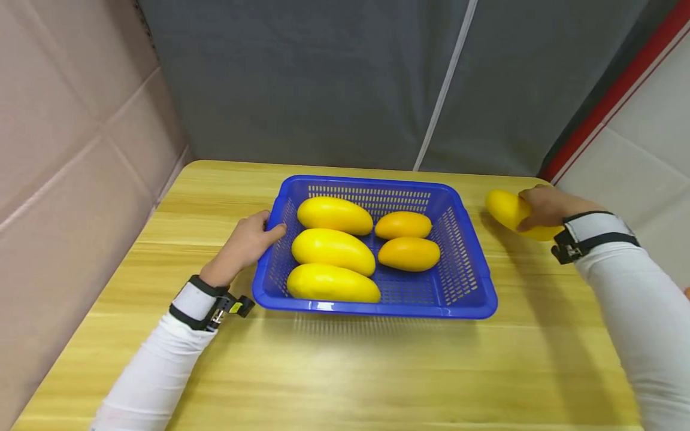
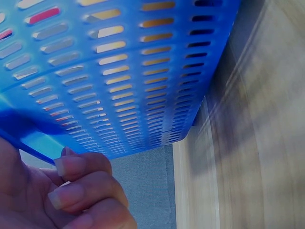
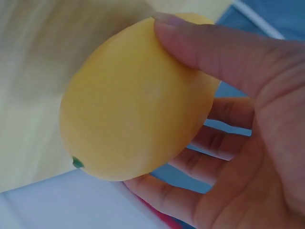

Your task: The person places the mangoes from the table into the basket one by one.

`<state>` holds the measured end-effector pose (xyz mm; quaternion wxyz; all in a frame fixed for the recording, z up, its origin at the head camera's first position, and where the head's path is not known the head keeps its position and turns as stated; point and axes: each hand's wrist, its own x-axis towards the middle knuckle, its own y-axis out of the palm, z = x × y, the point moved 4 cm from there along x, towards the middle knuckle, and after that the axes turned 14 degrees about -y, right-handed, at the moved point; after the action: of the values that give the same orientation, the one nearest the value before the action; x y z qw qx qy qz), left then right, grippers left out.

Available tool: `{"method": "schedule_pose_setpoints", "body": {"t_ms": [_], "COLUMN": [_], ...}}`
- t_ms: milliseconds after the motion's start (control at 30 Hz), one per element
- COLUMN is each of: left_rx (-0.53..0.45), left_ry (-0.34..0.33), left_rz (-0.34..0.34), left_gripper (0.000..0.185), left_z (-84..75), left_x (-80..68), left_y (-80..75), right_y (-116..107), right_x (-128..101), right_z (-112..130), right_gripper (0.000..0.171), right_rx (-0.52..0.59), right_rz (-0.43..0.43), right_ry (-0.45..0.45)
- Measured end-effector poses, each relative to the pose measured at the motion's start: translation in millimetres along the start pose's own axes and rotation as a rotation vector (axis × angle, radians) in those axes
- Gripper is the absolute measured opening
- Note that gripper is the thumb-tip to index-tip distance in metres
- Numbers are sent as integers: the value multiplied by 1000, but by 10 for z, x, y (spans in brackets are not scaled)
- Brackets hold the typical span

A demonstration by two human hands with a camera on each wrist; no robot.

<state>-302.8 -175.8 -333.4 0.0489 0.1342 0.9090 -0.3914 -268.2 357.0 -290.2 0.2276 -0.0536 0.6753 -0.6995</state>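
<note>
Head view shows a wooden table (image 1: 345,371) bearing a blue slotted plastic basket (image 1: 470,281), in which three long yellow mangoes (image 1: 332,249) lie in a column on the left and two smaller orange mangoes (image 1: 408,253) lie one behind the other to their right. At the basket's left wall the left hand (image 1: 247,242) grips the rim with curled fingers (image 2: 71,167), thumb on top of the edge. Well right of the basket, near the table's far right corner, the right hand (image 1: 544,206) holds another yellow mango (image 1: 507,209), which the right wrist view shows cradled between thumb and curled fingers (image 3: 214,143).
</note>
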Motion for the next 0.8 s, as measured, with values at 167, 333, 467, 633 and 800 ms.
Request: {"method": "schedule_pose_setpoints", "body": {"t_ms": [167, 333, 467, 633, 800], "left_rx": [-6, -5, -11, -18, -19], "left_ry": [7, 7, 6, 1, -3], "left_rz": [2, -6, -3, 0, 4], "left_gripper": [38, 38, 38, 38, 38], "left_z": [-15, -6, 4, 21, 43], "left_x": [17, 24, 13, 12, 17], "left_y": [4, 21, 17, 10, 25], "right_y": [-252, -478, -570, -627, -675], "right_x": [77, 125, 172, 230, 264], "right_z": [185, 391, 594, 836, 1065], "right_gripper": [65, 70, 73, 75, 77], "right_rx": [-40, -61, -38, -24, -12], "right_rz": [-52, -75, -83, -111, -143], "right_ry": [-18, -42, -72, -137, -181]}}
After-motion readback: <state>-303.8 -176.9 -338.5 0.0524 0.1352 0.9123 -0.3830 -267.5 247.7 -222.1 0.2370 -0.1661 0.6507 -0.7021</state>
